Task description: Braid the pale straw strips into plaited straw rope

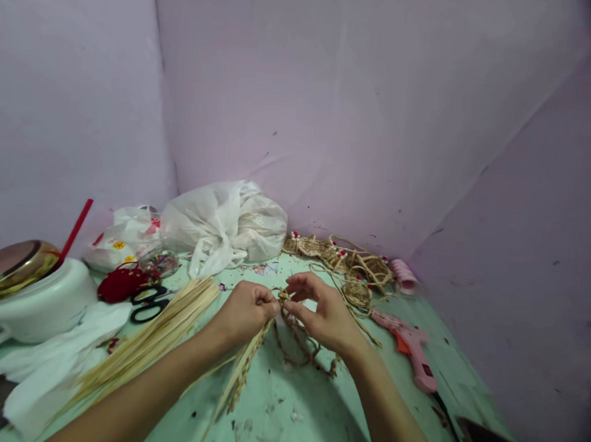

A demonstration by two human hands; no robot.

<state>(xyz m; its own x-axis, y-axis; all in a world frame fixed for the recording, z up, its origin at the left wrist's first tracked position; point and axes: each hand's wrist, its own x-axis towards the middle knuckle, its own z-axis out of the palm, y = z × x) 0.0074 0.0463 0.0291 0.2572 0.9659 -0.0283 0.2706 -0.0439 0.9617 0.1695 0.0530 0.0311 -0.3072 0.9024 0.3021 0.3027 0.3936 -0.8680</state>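
Note:
Both hands meet over the middle of the table at a small knotted bit of braided straw cord (283, 296). My left hand (251, 306) is closed, thumb and forefinger pinching the knot's left side. From under it, loose straw strands and a braid (242, 371) hang down toward me. My right hand (320, 309) curves around the knot's right side, with thumb and fingertips on it. Looped cord (308, 348) trails below the right hand onto the table. A bundle of pale flat straw (168, 333) lies left of my left hand.
Black-handled scissors (149, 304), red yarn (120, 282) and a white pot (44, 306) stand at left. Behind are a white plastic bag (225, 223) and coiled straw pieces (333, 253). At right lie a pink glue gun (413, 345) and a thread spool (403, 277).

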